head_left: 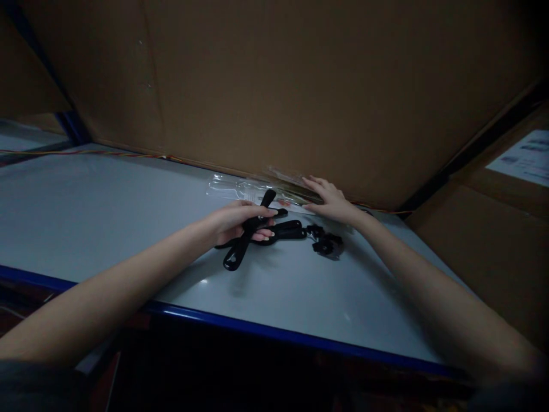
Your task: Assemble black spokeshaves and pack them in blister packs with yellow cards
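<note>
My left hand (244, 223) is closed around a long black handle-shaped bar (240, 246) with a hole near its lower end, held tilted over the table. Other similar black pieces (285, 230) lie under and beside its fingers; the hand partly hides them, so which ones it also grips is unclear. My right hand (330, 200) reaches to clear plastic packages (274, 191) at the back of the table, its fingers spread and its fingertips at their right end. Several black star-shaped knobs (323, 246) sit just below the right hand, some apparently in clear plastic.
The pale table top (107, 212) has a blue front edge (240, 326). A tall cardboard panel (274, 86) stands along the back, with twisted red and yellow wires (141, 154) at its foot. On the right is another cardboard wall (493, 229) bearing a white paper sheet (523, 157).
</note>
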`<state>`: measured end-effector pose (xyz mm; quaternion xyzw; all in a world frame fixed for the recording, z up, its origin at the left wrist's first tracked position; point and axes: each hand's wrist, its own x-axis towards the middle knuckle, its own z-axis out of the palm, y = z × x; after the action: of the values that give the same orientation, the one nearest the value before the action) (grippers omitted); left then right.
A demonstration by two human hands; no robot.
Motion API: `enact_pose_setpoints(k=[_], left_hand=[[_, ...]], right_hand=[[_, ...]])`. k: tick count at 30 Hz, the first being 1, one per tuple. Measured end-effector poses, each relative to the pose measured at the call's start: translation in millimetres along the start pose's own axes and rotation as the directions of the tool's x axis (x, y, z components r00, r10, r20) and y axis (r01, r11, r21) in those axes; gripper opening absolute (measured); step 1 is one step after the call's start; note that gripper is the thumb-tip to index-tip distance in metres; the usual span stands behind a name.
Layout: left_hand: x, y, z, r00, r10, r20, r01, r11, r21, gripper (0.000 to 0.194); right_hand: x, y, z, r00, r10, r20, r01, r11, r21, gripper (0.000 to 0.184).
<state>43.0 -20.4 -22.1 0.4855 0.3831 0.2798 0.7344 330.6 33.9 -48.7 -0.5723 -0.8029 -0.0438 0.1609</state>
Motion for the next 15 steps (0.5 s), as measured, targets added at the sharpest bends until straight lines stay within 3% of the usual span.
enact_pose_setpoints(k=[2,4,8,10,15], left_hand=[[0.0,-0.2,0.0,1.0,-0.002,0.0,0.002,1.0,-0.007,0.023],[0.2,-0.1,-0.6,1.0,0.006,-0.003,-0.006,1.0,-0.009,0.024],[2.0,-0.1,-3.2,0.999,0.041,-0.013,-0.041,0.999,-0.024,0.024],[2.8,-0.2,-4.2,0.999,0.05,-0.006,-0.05,0.998,-0.025,0.024],[2.9,0.0,-4.4,0.999,0.039,-0.015,-0.039,0.999,0.011,0.021]], right_hand=[[9.7,0.8,1.4,0.997,0.01,0.073,-0.01,1.0,-0.002,0.073],[14.8,0.3,1.7,0.998,-0.013,0.06,0.013,1.0,0.006,0.073],[16.0,-7.3,-0.8,0.986,-0.03,-0.162,0.023,0.999,-0.044,0.057],[15.3,-13.6,-0.5,0.976,-0.044,-0.213,0.03,0.997,-0.065,0.045],[14.5,-25.1,12.3,0.992,-0.111,-0.055,0.099,0.978,-0.182,0.039]])
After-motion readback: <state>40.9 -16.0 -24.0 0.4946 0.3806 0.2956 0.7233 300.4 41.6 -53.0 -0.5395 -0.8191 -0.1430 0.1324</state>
